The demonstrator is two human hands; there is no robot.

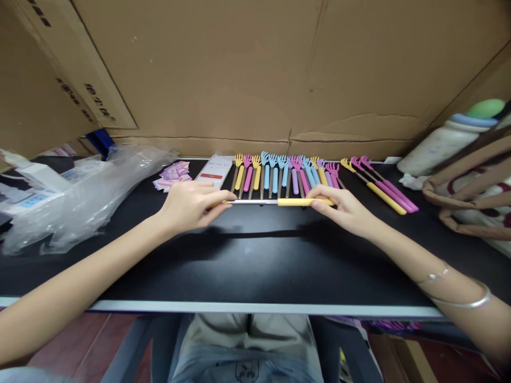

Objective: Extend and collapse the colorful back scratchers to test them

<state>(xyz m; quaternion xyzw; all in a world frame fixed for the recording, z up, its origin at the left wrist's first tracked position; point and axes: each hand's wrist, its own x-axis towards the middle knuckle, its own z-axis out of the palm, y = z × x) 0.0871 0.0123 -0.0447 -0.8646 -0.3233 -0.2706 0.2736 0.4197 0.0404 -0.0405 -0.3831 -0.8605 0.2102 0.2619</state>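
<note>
A yellow back scratcher [293,202] with a metal rod is held level above the black table, stretched between both hands. My left hand [195,205] pinches its claw end, which the fingers mostly hide. On the other end, my right hand [339,207] grips the yellow handle between thumb and fingers. Just behind lies a row of back scratchers [273,173] in yellow, pink, blue and purple, claws pointing away. To the right of that row, one yellow and two magenta back scratchers [393,196] lie slanted.
A phone [215,169] and a pile of small printed packets [172,175] lie left of the row. Clear plastic bags [99,186] and a white power strip [34,199] are far left. A bottle [447,138] and a brown-handled bag [471,186] stand right. Cardboard [247,74] walls the back.
</note>
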